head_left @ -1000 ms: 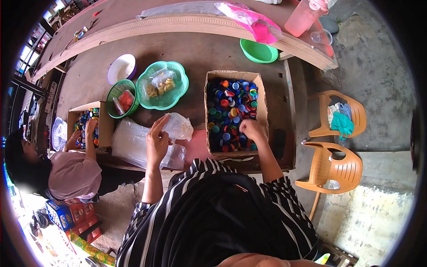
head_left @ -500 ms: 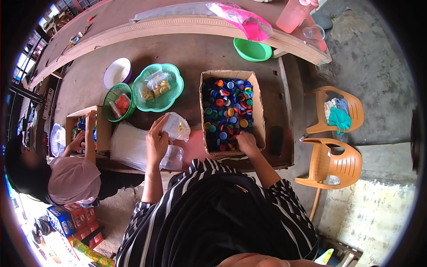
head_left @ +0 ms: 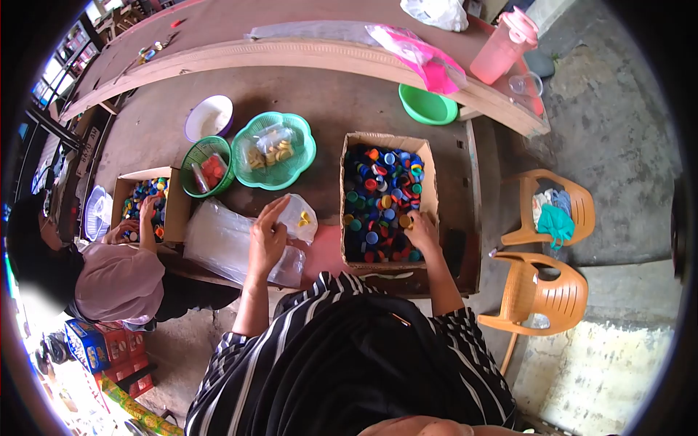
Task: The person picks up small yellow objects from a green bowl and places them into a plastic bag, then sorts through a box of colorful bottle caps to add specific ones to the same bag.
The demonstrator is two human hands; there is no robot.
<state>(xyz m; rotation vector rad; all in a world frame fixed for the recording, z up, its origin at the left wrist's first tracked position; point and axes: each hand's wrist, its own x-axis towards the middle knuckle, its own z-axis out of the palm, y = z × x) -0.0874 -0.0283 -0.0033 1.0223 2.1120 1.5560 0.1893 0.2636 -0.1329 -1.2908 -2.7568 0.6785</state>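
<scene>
My left hand (head_left: 267, 238) pinches the edge of a small clear plastic bag (head_left: 304, 227), which has a few yellow bottle caps inside. Over the right side of a cardboard box (head_left: 430, 182), my right hand (head_left: 424, 234) has its fingertips closed at a yellow bottle cap (head_left: 405, 221). Many loose bottle caps (head_left: 372, 237) in blue, red, green and yellow fill that box. Beside my left hand, a stack of clear plastic bags (head_left: 222, 236) lies flat on the table.
A green basket (head_left: 309, 163) holds bagged yellow caps; a darker green basket (head_left: 185, 163) holds red ones. A white bowl (head_left: 225, 109) and a green basin (head_left: 429, 109) stand farther back. At left a co-worker (head_left: 120, 280) reaches into another cap box (head_left: 177, 207). Orange chairs (head_left: 560, 291) stand at right.
My right hand has moved up from the box's near end to the yellow cap at its right side. The whole view has shifted slightly. My left hand still holds the bag.
</scene>
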